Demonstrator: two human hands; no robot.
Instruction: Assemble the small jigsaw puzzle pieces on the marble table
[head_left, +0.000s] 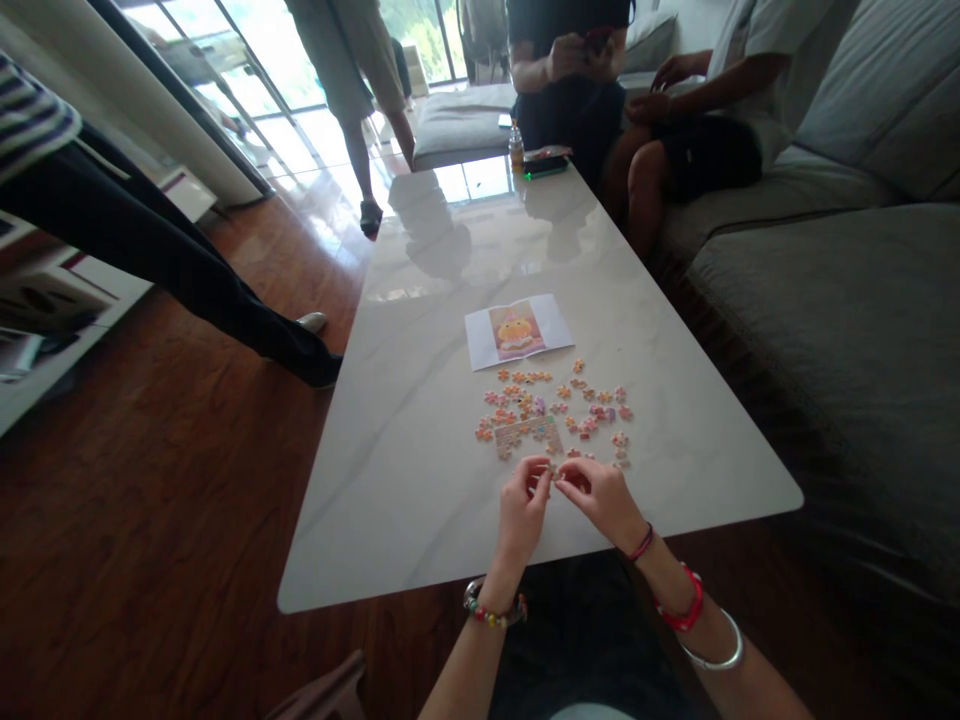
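My left hand (526, 502) and my right hand (602, 494) meet just in front of a partly joined jigsaw puzzle (512, 437). Between their fingertips is a small jigsaw piece (553, 471), pinched from both sides; whether there is a second piece, I cannot tell. The joined part is a strip with an uneven lower edge. Around it lie many loose jigsaw pieces (588, 425) in orange, pink and purple. Beyond them a creased paper sheet (555, 322) lies flat, printed with a yellow and pink picture.
A long white marble-look table (390, 480) bears everything. At its far end stand a bottle (516, 147) and a dark device (547, 167) with a green light. Two people sit on the grey sofa (825, 260) at right; other people stand on the left and far side.
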